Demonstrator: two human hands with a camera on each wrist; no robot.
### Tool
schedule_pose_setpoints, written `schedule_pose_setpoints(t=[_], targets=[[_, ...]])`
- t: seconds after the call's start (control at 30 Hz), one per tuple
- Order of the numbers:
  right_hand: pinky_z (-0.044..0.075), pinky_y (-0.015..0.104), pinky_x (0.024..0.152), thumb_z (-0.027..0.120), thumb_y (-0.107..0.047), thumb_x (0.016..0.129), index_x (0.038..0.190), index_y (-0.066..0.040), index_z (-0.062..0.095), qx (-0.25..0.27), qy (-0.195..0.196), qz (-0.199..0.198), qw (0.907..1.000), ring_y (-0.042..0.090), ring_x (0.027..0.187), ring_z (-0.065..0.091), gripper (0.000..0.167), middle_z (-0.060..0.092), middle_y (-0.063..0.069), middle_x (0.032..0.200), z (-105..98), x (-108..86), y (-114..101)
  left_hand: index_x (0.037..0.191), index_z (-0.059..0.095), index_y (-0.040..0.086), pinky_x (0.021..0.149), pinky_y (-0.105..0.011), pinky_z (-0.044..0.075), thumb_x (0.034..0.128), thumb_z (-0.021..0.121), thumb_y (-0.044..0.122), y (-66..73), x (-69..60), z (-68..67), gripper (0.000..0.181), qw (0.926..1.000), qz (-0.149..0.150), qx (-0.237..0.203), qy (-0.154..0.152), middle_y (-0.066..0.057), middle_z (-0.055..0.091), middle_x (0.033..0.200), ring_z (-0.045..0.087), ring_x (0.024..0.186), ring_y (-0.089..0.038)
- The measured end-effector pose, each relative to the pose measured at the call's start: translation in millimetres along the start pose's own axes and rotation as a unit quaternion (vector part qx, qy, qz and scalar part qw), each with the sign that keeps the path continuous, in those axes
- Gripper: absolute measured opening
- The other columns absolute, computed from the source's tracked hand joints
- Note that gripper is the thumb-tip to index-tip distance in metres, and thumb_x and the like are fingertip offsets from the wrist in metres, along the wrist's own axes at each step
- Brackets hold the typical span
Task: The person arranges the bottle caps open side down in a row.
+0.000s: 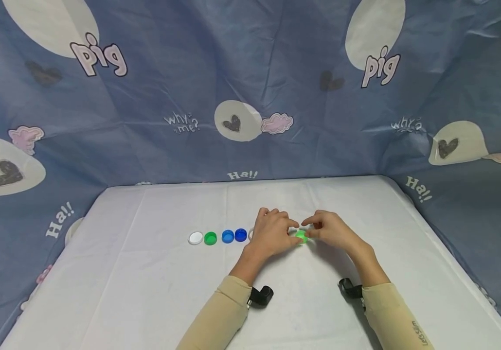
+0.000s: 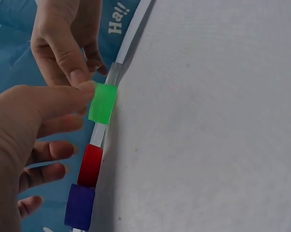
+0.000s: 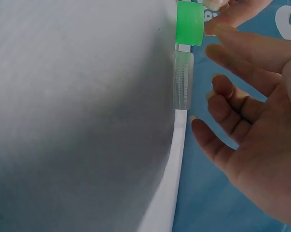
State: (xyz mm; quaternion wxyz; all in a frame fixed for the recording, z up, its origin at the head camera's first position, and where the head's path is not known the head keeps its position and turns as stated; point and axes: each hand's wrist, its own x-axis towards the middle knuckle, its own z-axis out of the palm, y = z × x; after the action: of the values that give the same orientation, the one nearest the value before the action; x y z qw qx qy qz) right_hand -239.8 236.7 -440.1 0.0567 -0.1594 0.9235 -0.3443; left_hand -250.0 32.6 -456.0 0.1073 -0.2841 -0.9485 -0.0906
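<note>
Both hands meet over the bright green cap (image 1: 301, 237), which lies on the white-covered table (image 1: 154, 301) right of its middle, nearer the right edge than the left and nearer the far edge than the near one. The left hand (image 1: 274, 232) has its thumb tip touching the cap's rim, its index finger held away from the thumb and the other fingers loosely bent and spread; it does not look wrapped around anything. The right hand (image 1: 331, 231) comes in from the opposite side, thumb and index parted with a gap, thumb tip at or just beside the same cap, remaining fingers slackly curved; whether that thumb actually touches, I cannot tell. In the left wrist view a red cap (image 2: 90, 166) sits near the bright green one, with a purple-blue cap (image 2: 79, 207) next to it, while the right wrist view shows a clear ribbed cap (image 3: 183, 79) close on the other side, by the right fingers. Further toward the table's left edge the row continues with a dark blue cap (image 1: 240, 235), a lighter blue cap (image 1: 227, 236), a deeper green cap (image 1: 210, 238) and a white cap (image 1: 195, 237); beyond the far edge hangs a printed blue cloth (image 1: 250, 158)
</note>
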Motion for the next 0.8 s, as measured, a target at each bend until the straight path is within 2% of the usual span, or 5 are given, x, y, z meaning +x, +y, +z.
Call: schedule_pose_setpoints(t=[0.3,0.47,0.8], targets=[[0.039,0.026,0.06,0.079,-0.008,0.078,0.11,-0.008,0.076,-0.014,-0.03,0.024,0.9992,0.015,0.068,0.045,0.032,0.053,0.003,0.077,1.6,0.4,-0.8,0.108,0.077,0.037,0.09,-0.037,0.036,0.0785,0.072,0.063,0.0,-1.1,2.1,0.04,1.0,-0.002,-0.002,-0.004,0.014,0.062,0.082,0.054,0.081,-0.01],[0.039,0.027,0.06,0.084,-0.01,0.074,0.106,-0.01,0.078,-0.02,-0.039,0.017,0.9989,0.016,0.068,0.045,0.033,0.053,0.003,0.077,2.8,1.1,-0.5,0.103,0.079,0.036,0.088,-0.037,0.036,0.0783,0.074,0.061,1.2,-1.1,2.4,0.035,1.0,0.003,-0.007,-0.003,0.014,0.06,0.078,0.053,0.078,-0.01],[0.038,0.026,0.061,0.083,-0.011,0.075,0.103,-0.01,0.078,-0.04,-0.037,0.002,0.9985,0.016,0.07,0.045,0.029,0.052,0.001,0.077,3.1,1.2,-1.9,0.102,0.079,0.037,0.087,-0.035,0.035,0.08,0.074,0.057,2.2,-0.8,4.4,0.031,0.9998,0.003,-0.021,-0.001,0.016,0.057,0.076,0.052,0.077,-0.009]])
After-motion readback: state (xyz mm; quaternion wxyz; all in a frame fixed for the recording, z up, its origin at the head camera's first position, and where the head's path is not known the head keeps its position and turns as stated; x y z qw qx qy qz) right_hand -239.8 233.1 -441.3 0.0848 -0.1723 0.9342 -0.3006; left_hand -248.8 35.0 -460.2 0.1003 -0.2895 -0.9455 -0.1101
